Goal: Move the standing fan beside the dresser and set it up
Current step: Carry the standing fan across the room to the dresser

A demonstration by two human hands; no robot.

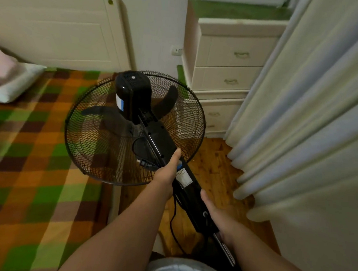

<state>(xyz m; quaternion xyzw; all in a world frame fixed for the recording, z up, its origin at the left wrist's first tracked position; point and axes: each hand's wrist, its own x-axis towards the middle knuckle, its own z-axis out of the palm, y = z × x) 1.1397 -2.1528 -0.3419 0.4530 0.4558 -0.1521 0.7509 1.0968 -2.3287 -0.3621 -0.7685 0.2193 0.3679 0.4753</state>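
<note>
1. Standing fan (pixel 132 94): black, centre of view, tilted. The column runs up from 5 o'clock and the head leans away toward 11 o'clock. The motor housing faces the camera, with the blades and mesh guard behind it. The base is out of sight below the arms.
2. Left hand (pixel 167 170): wraps the column just under the head, with the thumb laid straight up along it. Firm hold.
3. Right hand (pixel 213 213): grips the column lower down, at 5 o'clock from the left hand. The thumb is on top and the fingers pass behind the column, hidden.
4. Power cord (pixel 174 218): black, hangs in a loop from the column between the two forearms.
5. Floor (pixel 213 169): wood boards show in a narrow strip under the fan, between the bed and the curtain.
6. Bed (pixel 37 147): at 9 o'clock, covered in green, orange and brown checks. The left half of the guard overlaps the bed's edge in view; I cannot tell if they touch.
7. Dresser (pixel 231 54): cream, with drawers, at 1 o'clock from the fan head, near but apart.
8. Curtain (pixel 312 101): pale folds fill 3 o'clock, hang to the floor and cover the dresser's right side.
9. Wall socket (pixel 176 50): at 12 o'clock, on the wall between the headboard (pixel 54 33) and the dresser.
10. Pillow (pixel 15 83): white, at 10 o'clock on the bed, below the headboard.
</note>
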